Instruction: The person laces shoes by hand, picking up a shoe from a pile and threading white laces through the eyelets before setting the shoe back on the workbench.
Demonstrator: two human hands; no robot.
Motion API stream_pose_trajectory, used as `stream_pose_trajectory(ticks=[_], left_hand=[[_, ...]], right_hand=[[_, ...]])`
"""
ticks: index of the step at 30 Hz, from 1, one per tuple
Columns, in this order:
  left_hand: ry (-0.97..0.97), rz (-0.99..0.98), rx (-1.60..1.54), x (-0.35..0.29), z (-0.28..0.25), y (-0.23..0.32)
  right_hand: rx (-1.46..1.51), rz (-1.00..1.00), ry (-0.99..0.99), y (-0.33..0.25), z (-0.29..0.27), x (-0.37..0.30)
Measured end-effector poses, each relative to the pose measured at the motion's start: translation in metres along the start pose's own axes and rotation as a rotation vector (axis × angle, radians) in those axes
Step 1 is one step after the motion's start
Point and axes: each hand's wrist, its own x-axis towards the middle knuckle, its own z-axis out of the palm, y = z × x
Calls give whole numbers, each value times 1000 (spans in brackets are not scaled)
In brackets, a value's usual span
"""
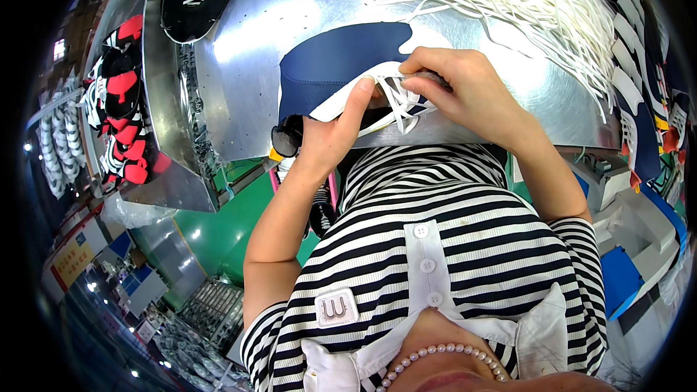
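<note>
A navy blue shoe upper (pixel 327 56) with white parts lies at the front of the metal table, its dark-lined heel toward the left. My left hand (pixel 335 129) is closed around the upper, its thumb pressed on the white edge beside the opening. A white shoelace (pixel 401 105) criss-crosses that opening, with loops slack at the near side. Over the eyelet edge, my right hand (pixel 468 91) is closed, thumb and forefinger pinched together. Something dark shows inside its curled fingers; whether it is a tool is unclear, and the fingertips hide what they pinch.
Loose white laces (pixel 508 7) are heaped on the metal table (pixel 250 112) at the far right. A black laced shoe (pixel 196 0) sits far left. Red, black and white shoes (pixel 123 101) hang beyond the left edge; navy and white uppers (pixel 635 94) stack at right.
</note>
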Motion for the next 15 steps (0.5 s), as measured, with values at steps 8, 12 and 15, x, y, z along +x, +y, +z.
stream_pose_trajectory(ticks=[8, 12, 15], left_hand=[[-8, 216, 56, -1, 8, -9], [-64, 300, 181, 3, 13, -7], [-140, -197, 81, 8, -1, 6]], right_hand=[[-117, 8, -21, -2, 16, 4], [-199, 21, -80, 1, 18, 10], [-176, 75, -227, -2, -9, 16]])
